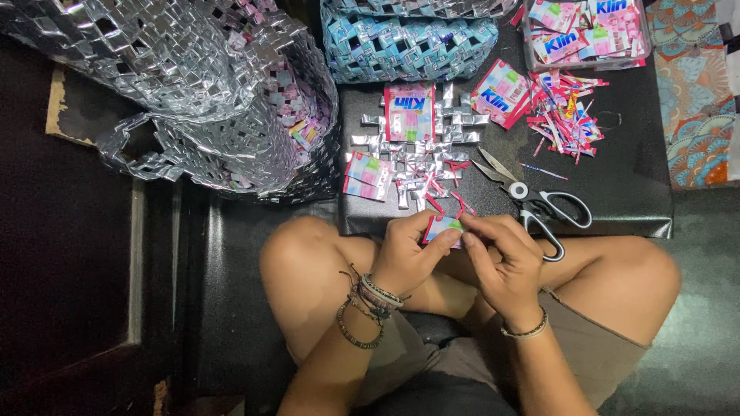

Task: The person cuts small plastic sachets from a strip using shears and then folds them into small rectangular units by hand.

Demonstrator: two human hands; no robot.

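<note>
— Above the crossed knees, both hands meet on one small pink sachet strip (442, 229). How are they holding it?

— The left hand (407, 258) is curled nearly closed, thumb and forefinger pinching the strip's left end. The right hand (501, 258) is also mostly closed, its fingertips (467, 223) nipping the right end, so the strip sits between them just short of the black mat's (632, 166) near edge.

— What would make the fold come out well?

— I'd judge: keep the edges lined up before pressing, run a fingernail along the crease, and hold it taut so the slippery foil does not spring back. A skewed fold probably would not slot neatly among the others.

— And the packaging around?

— On the mat lies a flat woven panel (416, 154) of silver strips, with a whole pink rectangular sachet (409, 112) with a blue label resting on its upper part and a folded pink-and-green one (368, 176) at its left edge. Another pink sachet (501, 92) lies tilted to the right, beside a heap of thin pink and red offcuts (566, 115). A clear tub (586, 35) at top right holds more of the same sachets. Black-handled scissors (532, 196) lie just right of the panel, blades partly open.

— The big things?

— A silver woven basket (193, 92) at upper left, pink scraps inside, and a pale blue woven piece (408, 42) at top centre.
</note>
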